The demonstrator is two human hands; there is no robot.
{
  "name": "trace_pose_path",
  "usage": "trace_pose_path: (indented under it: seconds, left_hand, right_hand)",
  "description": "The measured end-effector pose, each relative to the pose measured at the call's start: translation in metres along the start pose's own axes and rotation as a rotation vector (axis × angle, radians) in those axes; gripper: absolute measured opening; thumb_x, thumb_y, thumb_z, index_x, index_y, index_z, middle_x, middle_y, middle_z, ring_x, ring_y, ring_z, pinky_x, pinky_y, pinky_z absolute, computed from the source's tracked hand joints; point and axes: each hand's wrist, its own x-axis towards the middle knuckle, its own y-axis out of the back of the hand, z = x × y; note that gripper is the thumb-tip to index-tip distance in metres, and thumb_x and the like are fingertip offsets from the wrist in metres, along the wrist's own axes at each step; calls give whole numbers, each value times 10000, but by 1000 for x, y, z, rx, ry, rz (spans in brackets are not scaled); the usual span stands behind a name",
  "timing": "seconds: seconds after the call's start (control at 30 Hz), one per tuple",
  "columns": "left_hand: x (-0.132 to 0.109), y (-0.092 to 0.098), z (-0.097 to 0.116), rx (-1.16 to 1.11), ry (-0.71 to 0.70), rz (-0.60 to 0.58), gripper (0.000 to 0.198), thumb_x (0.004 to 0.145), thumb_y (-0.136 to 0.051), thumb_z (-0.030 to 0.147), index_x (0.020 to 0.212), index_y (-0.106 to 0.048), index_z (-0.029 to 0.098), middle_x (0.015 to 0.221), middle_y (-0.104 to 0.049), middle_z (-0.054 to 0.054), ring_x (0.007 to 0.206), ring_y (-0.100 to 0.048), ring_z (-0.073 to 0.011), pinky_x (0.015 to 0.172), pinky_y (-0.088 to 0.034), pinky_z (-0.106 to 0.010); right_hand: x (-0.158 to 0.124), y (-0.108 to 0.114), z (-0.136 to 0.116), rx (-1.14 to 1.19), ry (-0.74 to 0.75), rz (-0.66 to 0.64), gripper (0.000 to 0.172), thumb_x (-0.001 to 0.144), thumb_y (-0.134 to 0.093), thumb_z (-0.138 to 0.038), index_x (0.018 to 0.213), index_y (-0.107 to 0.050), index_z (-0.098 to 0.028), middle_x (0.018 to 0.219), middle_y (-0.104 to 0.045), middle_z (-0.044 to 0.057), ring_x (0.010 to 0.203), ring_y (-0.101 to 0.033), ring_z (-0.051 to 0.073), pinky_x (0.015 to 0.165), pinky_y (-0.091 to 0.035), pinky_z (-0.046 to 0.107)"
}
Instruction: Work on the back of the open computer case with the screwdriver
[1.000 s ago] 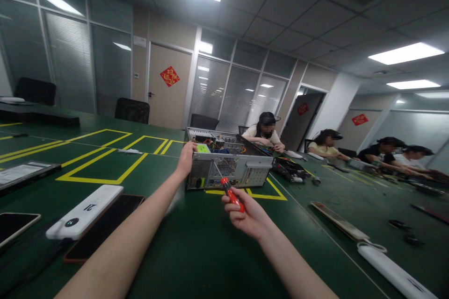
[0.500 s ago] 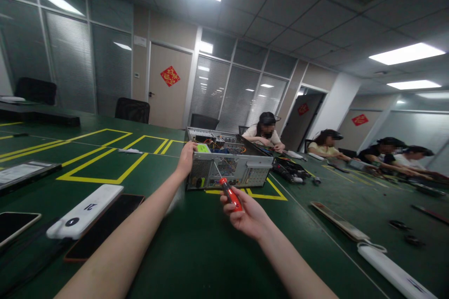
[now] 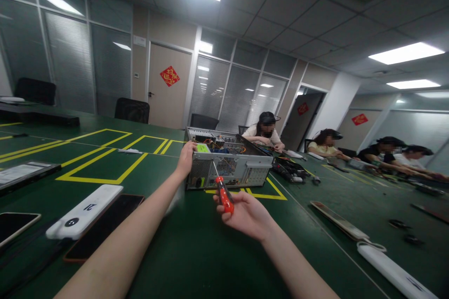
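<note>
An opened desktop computer case point(image 3: 242, 173) lies on the green table with its rear panel facing me and wires showing inside. My left hand point(image 3: 185, 159) grips its near left corner, by the yellow-green label point(image 3: 202, 148) of the power supply. In my right hand point(image 3: 245, 212) is a red and black screwdriver point(image 3: 224, 198), held by the handle between thumb and fingers. Its shaft points up and away, the tip at the rear panel near the power supply's edge. Whether a screw sits under the tip is too small to tell.
Left of my arm lie a white power bank point(image 3: 86, 210), dark phones point(image 3: 105, 226) and a hard drive point(image 3: 26, 175). To the right are a dark tool bag point(image 3: 289, 170), a phone point(image 3: 338, 219) and a white device point(image 3: 393, 266). Several people point(image 3: 264, 133) sit across the table.
My right hand has shifted slightly left and down, and the screwdriver handle has swung left, standing more upright. The left hand and the case have stayed in place.
</note>
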Motion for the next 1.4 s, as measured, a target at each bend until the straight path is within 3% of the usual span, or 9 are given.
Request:
trace_pose_path:
  seconds: [0.23,0.4,0.5,0.67,0.77,0.87,1.03,1.17,1.4]
  left_hand:
    - [1,-1,-2,-6,-14,15,357,946,-260,305,694,-504,233,961,-672,-30,1054,-597,-185,1113,-382,-357]
    - [0,-1,-2,2,-20,20,349,942,-259,298,704,-506,234,984,-667,-35,1098,-583,-190,1127,-373,-364]
    - [0,0,-2,11,-5,8,344,943,-262,295,713,-509,231,1012,-668,-42,1143,-564,-197,1124,-380,-376]
    - [0,0,-4,24,21,-6,357,950,-242,294,717,-505,227,1037,-673,-46,1181,-549,-198,1126,-375,-378]
    - [0,-1,-5,21,15,2,357,949,-246,297,718,-509,228,1045,-673,-48,1183,-551,-202,1124,-380,-382]
    - [1,-1,-4,15,7,11,359,947,-251,295,712,-514,231,1019,-676,-45,1151,-567,-203,1126,-382,-389]
    - [1,-1,-3,-8,-16,10,344,937,-258,290,700,-501,234,989,-672,-46,1095,-586,-204,1134,-375,-400]
    - [1,-1,-2,-14,-39,10,330,935,-267,289,700,-492,236,975,-673,-44,1057,-598,-200,1129,-379,-396]
    - [0,-1,-2,2,-15,13,339,946,-248,301,718,-490,233,997,-667,-46,1107,-579,-194,1140,-368,-390]
  right_hand:
    - [3,9,-1,-183,17,-90,451,772,-715,-108,1185,-535,-127,1083,-670,112,929,-638,145,805,-485,244]
    - [5,11,0,-19,-16,-3,329,806,-740,-244,1061,-593,-99,818,-616,32,729,-577,92,621,-463,175]
    - [4,12,-2,81,-40,59,188,850,-687,-215,943,-580,-93,821,-593,35,670,-551,63,543,-439,131]
    - [1,11,-6,99,-47,42,178,951,-548,-201,1114,-551,-131,803,-586,-6,426,-300,-17,365,-213,72]
    - [-2,7,-5,29,-49,-14,268,891,-635,-287,1095,-549,-135,846,-621,40,524,-448,33,440,-339,120]
    - [-3,4,-3,-82,-74,-97,427,773,-710,-195,1148,-506,-178,1035,-655,100,774,-620,137,621,-471,213]
    - [-1,11,-6,-203,-87,-102,684,778,-635,-53,1364,-325,-224,1224,-621,143,949,-676,171,790,-500,273]
    - [-1,18,-13,-215,-52,-109,663,787,-701,-112,1354,-367,-193,1206,-631,128,979,-682,176,839,-522,276]
    - [1,21,-12,12,-90,-46,333,883,-659,-326,1065,-563,-64,870,-643,73,692,-590,83,610,-521,166]
